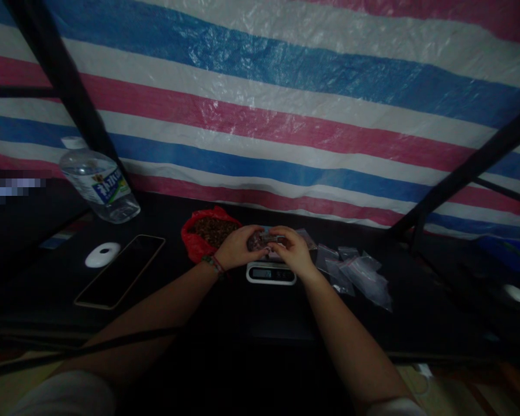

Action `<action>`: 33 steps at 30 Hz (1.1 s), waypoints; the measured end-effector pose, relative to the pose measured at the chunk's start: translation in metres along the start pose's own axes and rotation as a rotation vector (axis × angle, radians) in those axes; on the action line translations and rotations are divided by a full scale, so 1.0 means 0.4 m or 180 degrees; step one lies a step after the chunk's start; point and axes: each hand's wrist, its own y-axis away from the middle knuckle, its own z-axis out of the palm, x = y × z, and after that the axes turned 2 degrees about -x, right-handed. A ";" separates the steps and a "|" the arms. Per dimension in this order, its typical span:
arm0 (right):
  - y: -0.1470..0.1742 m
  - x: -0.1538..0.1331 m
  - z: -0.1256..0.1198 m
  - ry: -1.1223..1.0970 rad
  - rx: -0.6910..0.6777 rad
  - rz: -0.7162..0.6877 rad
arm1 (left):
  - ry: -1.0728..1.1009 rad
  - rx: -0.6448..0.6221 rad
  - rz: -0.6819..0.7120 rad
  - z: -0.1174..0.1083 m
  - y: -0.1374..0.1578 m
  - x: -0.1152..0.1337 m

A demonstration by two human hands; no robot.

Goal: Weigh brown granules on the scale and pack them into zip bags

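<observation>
Over a small white digital scale [250, 273], my left hand [237, 248] and my right hand [295, 252] hold a small clear plastic bag [257, 240] between them. Fingers and thumbs of both hands are closed on its edges. Something brownish shows through the bag, too dim to make out. The scale's display is lit, but its figures are hard to read. Left of my left hand stands an open red plastic bag [192, 245] full of brown, grain-like bits [214, 230]. Several flat clear zip bags [364, 277] lie in a loose pile right of my right hand.
On the left of the black table [277, 318] lie a dark phone [121, 271] and a white rounded case [103, 254]. A large clear bottle [99, 182] stands behind them. Dark metal bars [450, 179] flank the striped plastic sheet [260, 121]. A white spoon-like thing [517, 294] is far right.
</observation>
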 end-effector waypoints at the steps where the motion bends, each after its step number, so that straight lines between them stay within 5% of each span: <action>1: 0.000 -0.003 0.000 -0.0026 -0.0010 -0.0015 | 0.0015 -0.0001 0.0016 0.001 0.000 0.000; 33: 0.001 -0.031 -0.016 0.0950 -0.0234 -0.0990 | 0.0425 0.0016 -0.0191 0.017 -0.004 -0.003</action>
